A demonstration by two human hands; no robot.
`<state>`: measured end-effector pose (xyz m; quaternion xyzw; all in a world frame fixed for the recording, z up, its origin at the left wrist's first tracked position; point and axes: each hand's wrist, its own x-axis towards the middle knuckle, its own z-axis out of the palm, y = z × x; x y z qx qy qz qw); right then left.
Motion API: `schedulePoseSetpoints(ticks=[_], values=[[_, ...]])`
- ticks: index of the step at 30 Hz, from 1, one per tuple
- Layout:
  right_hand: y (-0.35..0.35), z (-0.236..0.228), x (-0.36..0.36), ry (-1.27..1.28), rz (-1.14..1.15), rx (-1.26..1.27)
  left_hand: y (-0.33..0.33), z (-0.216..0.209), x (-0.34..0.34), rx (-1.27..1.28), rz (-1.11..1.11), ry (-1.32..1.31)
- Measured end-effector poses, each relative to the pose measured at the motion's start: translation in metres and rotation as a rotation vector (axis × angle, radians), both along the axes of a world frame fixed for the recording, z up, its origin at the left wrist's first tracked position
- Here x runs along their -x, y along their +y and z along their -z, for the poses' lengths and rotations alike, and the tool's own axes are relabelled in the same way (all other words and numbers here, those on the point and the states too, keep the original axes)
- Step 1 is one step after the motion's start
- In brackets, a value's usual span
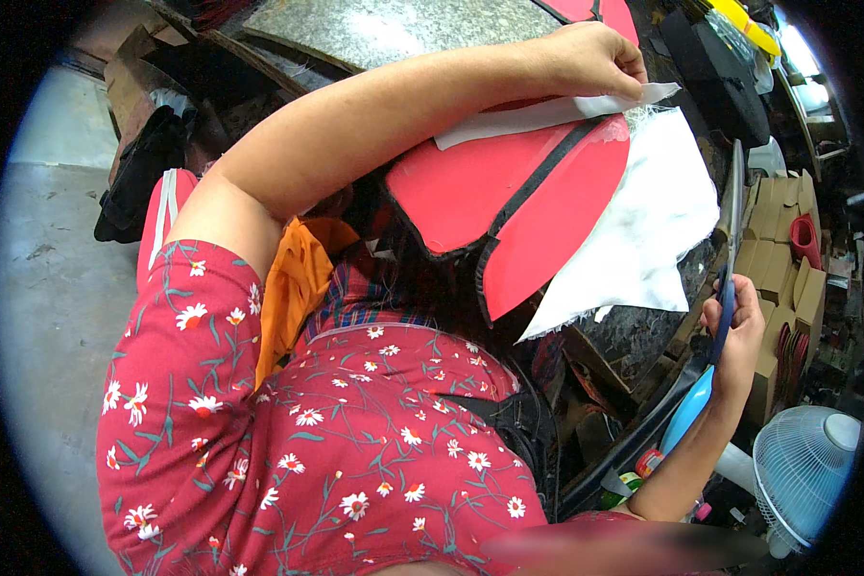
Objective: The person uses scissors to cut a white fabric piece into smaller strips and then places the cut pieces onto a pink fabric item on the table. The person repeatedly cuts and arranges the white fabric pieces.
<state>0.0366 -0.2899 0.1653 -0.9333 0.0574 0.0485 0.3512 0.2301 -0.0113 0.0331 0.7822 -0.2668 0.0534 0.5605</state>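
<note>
My left hand [600, 62] reaches across the work surface, its fingers closed on a narrow strip of white cloth [509, 124]. The strip lies along the upper edge of a flat red piece with black edging [451, 197], with a black band crossing it. Beneath its right side spreads a larger white cloth [658, 206] with frayed edges. On the right, my right hand [742, 331] grips the dark blue handles of large scissors [734, 216]. Their long metal blades point away from me and look closed, apart from the cloth.
A speckled grey slab [355, 29] lies at the far side. To the right stand open cardboard boxes [773, 240] with red pieces among them, and a light blue fan [808, 475] nearer me. Orange cloth [298, 278] hangs by my left side, near a dark bag [144, 173].
</note>
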Motion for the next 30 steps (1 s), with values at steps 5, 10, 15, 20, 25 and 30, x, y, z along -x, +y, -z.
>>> schedulePoseSetpoints(ticks=[5,10,15,20,25,30], values=[[0.05,0.0,-0.006,-0.021,-0.209,0.641,0.002,-0.004,-0.002,0.17,0.069,0.11],[0.072,0.003,-0.024,-0.068,-0.193,0.723,0.004,-0.004,0.0,0.255,0.141,0.18],[0.078,0.01,-0.034,-0.121,-0.246,0.802,0.002,-0.006,0.005,0.354,0.149,0.164],[0.079,0.018,-0.039,-0.185,-0.281,0.774,0.003,-0.009,0.007,0.296,0.115,0.151],[0.067,0.024,-0.04,-0.184,-0.336,0.772,0.002,-0.007,0.002,0.416,-0.018,0.008],[0.035,0.03,-0.023,-0.17,-0.205,0.419,0.015,-0.009,-0.008,0.672,-0.307,-0.004]])
